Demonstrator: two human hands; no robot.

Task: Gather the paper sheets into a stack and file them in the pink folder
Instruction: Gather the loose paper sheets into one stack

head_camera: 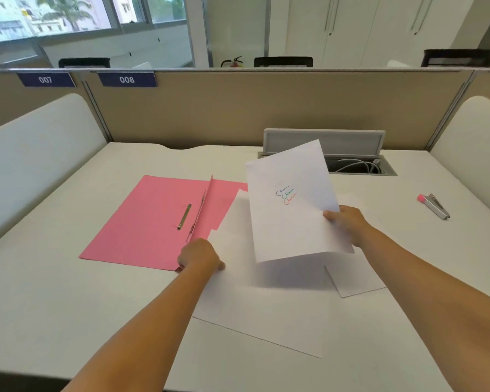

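White paper sheets are lying loose at the centre of the desk [68, 292]. We are lifting one scribbled sheet [292, 199] with our right hand [348, 224], thumb and fingers pinching its right edge, holding it tilted above a large flat sheet [255, 301]. A smaller sheet [357, 281] is peeking out at four o'clock. Our left hand [200, 254] is curling onto the flat sheet's left edge; whether it is gripping, we cannot tell. The pink folder [145, 219] is lying open at ten o'clock, its metal fastener [184, 217] bare. Gathering seems barely begun; stacking and filing are remaining. A stapler [434, 206] is resting at three o'clock.
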